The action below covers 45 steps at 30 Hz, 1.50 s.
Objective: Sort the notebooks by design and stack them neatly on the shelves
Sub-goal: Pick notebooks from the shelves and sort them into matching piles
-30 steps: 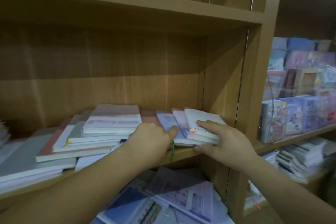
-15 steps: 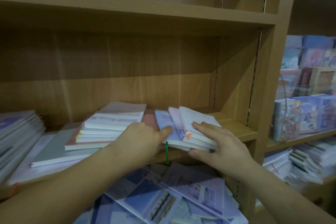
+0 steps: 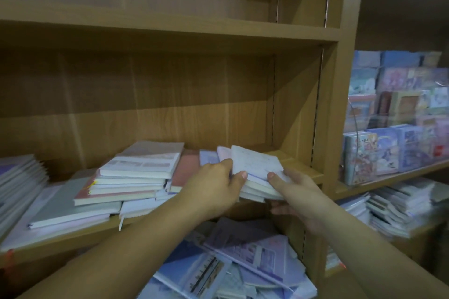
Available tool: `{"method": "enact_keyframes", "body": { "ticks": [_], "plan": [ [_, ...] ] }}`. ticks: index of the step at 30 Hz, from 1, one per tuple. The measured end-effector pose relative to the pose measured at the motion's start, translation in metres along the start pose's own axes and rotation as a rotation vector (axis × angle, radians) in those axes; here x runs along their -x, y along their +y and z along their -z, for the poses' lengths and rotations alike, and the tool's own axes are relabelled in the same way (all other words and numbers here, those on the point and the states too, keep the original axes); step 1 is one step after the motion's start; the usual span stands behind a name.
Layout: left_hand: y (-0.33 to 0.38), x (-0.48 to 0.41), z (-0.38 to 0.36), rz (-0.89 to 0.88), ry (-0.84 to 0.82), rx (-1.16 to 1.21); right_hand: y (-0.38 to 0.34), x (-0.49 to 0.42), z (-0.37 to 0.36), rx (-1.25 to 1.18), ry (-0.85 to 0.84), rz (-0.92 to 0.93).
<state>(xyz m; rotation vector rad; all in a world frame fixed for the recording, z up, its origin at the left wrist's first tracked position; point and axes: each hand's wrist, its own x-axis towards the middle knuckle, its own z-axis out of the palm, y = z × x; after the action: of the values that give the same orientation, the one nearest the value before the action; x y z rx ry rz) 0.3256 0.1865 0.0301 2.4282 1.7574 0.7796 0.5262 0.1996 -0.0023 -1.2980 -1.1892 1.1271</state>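
Wooden shelving [image 3: 340, 104] fills the wall, and its middle shelf [image 3: 300, 168] carries most of the stock: a slanting stack [image 3: 19, 177] at the far left, grey-covered books [image 3: 68, 204] lying flat, then an untidy pile [image 3: 138, 177] of pale and pink-covered ones. At the right end of that board is the small stack of notebooks [image 3: 257, 165], loosely fanned, long sides running front to back, page edges facing the person, near ends overhanging the lip. The left hand [image 3: 213, 187] grips its left side, thumb on top. The right hand [image 3: 298, 192] grasps the right side, thumb above, fingers curled beneath. Below, a heap of lavender and blue notebooks [image 3: 243, 262] fills the lower shelf.
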Motion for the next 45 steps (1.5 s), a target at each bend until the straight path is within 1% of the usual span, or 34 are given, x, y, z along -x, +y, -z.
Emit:
{"method": "enact_keyframes", "body": {
  "ticks": [1, 3, 6, 9, 12, 14, 17, 21, 23, 25, 28, 30, 32, 34, 36, 40, 42, 43, 45],
  "plan": [
    [0.001, 0.001, 0.0, 0.002, 0.003, 0.061, 0.0, 0.002, -0.001, 0.037, 0.028, 0.057],
    [0.002, 0.003, 0.002, 0.057, -0.014, 0.288, 0.002, 0.006, 0.002, 0.066, 0.06, 0.178],
    [-0.001, 0.001, 0.001, 0.106, 0.036, 0.586, 0.003, 0.011, 0.005, 0.017, 0.052, 0.328],
    [-0.001, -0.002, 0.002, 0.127, 0.083, 0.741, -0.002, 0.016, 0.007, -0.074, -0.008, 0.471],
    [0.002, -0.001, 0.005, 0.1, 0.122, 0.816, -0.006, 0.015, 0.011, 0.006, -0.082, 0.565],
    [0.0, 0.0, 0.006, 0.053, 0.154, 0.836, -0.006, 0.014, 0.012, 0.071, -0.108, 0.569],
    [-0.004, 0.003, 0.006, 0.017, 0.124, 0.812, -0.01, 0.01, 0.007, 0.15, -0.053, 0.585],
    [-0.003, -0.002, 0.011, -0.017, 0.151, 0.629, -0.023, -0.003, 0.004, 0.186, -0.015, 0.591],
    [-0.005, -0.008, 0.011, -0.014, 0.117, 0.562, -0.024, -0.006, 0.001, 0.195, -0.032, 0.59],
    [-0.006, -0.014, 0.009, 0.002, 0.087, 0.54, -0.02, -0.007, -0.002, 0.191, -0.042, 0.579],
    [-0.007, -0.024, 0.007, -0.039, 0.065, 0.561, -0.017, -0.008, 0.002, 0.162, -0.016, 0.543],
    [-0.011, -0.03, 0.008, -0.036, 0.035, 0.54, -0.022, -0.008, 0.007, 0.108, 0.001, 0.454],
    [-0.016, -0.033, 0.011, -0.004, 0.019, 0.397, -0.027, -0.007, 0.013, 0.074, -0.007, 0.331],
    [-0.023, -0.033, 0.014, 0.048, 0.055, 0.244, -0.03, -0.007, 0.016, 0.089, -0.007, 0.225],
    [-0.024, -0.028, 0.014, 0.09, 0.078, 0.184, -0.028, -0.005, 0.018, 0.134, -0.004, 0.139],
    [-0.026, -0.013, 0.004, 0.03, 0.005, 0.141, -0.014, 0.002, 0.02, 0.259, -0.042, 0.105],
    [-0.026, -0.004, -0.002, 0.08, -0.012, 0.225, -0.01, 0.006, 0.018, 0.269, -0.035, 0.044],
    [-0.024, 0.0, -0.003, 0.102, -0.017, 0.274, -0.008, 0.008, 0.016, 0.227, -0.048, -0.009],
    [-0.019, 0.006, -0.003, 0.118, -0.02, 0.364, -0.006, 0.01, 0.008, 0.022, -0.095, -0.108]
  ]
}}
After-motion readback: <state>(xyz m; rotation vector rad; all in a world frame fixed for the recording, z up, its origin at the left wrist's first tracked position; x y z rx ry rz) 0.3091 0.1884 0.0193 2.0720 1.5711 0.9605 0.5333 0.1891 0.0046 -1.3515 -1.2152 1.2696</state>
